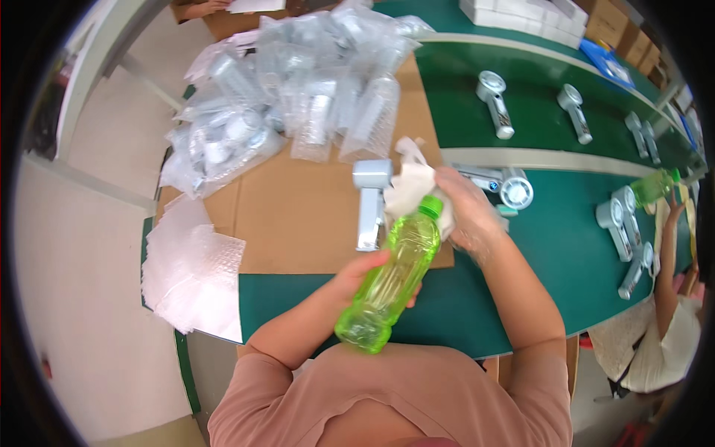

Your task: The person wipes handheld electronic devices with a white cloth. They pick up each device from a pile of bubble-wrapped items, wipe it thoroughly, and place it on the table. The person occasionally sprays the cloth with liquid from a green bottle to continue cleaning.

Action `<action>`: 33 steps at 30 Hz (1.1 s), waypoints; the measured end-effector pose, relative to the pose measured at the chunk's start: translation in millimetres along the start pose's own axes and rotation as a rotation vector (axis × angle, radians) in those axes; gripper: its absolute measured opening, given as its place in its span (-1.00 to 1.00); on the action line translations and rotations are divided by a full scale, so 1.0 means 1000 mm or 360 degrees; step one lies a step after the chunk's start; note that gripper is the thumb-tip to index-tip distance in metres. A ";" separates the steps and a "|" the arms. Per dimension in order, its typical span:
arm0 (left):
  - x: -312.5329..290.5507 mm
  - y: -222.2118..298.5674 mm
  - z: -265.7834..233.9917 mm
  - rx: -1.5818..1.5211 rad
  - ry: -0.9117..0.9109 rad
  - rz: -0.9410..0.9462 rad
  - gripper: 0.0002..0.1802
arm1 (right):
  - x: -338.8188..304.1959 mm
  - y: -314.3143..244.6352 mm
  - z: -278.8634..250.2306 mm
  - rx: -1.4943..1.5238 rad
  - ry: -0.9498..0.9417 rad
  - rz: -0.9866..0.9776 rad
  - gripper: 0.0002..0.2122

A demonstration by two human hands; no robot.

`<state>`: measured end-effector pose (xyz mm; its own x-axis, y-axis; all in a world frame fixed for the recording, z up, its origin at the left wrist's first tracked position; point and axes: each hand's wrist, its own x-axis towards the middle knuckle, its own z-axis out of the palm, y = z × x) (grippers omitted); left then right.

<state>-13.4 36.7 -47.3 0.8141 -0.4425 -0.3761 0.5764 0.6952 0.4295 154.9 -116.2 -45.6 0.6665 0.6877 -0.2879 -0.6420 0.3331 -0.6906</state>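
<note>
My left hand is wrapped round a clear green plastic bottle with a green cap, tilted with its cap end away from me. Close to the cap, my right hand is closed on a crumpled white cloth; motion smears this hand slightly. A pale blue-grey handheld fan lies on the cardboard sheet, just left of the cloth. Two more handheld fans lie beyond my right hand, partly hidden by it.
Bagged fans are heaped at the far left of the cardboard. Flat bubble-wrap bags lie nearer. Across the green bench, a conveyor belt carries several fans. At right, a co-worker's hand is beside another green bottle and more fans.
</note>
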 end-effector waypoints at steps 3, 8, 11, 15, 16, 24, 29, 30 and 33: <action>0.009 -0.003 -0.017 -0.0249 -0.0157 0.0018 -0.23 | 0.000 0.007 0.010 -0.0038 -0.0076 -0.0014 -0.68; 0.009 -0.007 -0.014 -0.0314 0.0049 0.0037 -0.36 | -0.005 0.008 0.023 0.0037 0.0122 0.0051 -0.64; 0.003 -0.004 -0.003 -0.0168 0.0103 0.0072 -0.39 | -0.006 0.011 0.028 -0.0027 0.0205 -0.0006 -0.68; 0.004 -0.008 -0.006 -0.0073 0.0095 0.0071 -0.40 | -0.011 0.012 0.034 -0.0153 0.0349 -0.0084 -0.68; 0.006 -0.009 -0.008 -0.0043 0.0094 0.0066 -0.39 | -0.014 0.009 0.041 -0.0234 0.0434 -0.0070 -0.67; -0.009 0.004 -0.003 0.0513 -0.0120 0.0505 -0.44 | -0.019 0.014 0.047 -0.0195 0.0439 -0.0248 -0.62; -0.091 0.034 -0.014 0.1371 0.0539 0.1350 -0.33 | -0.025 0.002 0.029 -0.0009 0.0010 -0.0144 -0.56; -0.115 0.034 -0.017 0.1372 0.0775 0.1564 -0.28 | -0.025 -0.001 0.030 0.0028 0.0037 -0.0133 -0.56; -0.186 0.030 -0.033 0.1532 0.2178 0.1657 -0.37 | -0.021 -0.010 0.022 0.0125 -0.0084 -0.0149 -0.59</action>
<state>-149.7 158.7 8.4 0.4849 0.8509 0.2022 0.2179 -0.3415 0.9143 139.3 -119.4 -17.5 0.7053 0.6836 -0.1880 -0.6072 0.4456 -0.6579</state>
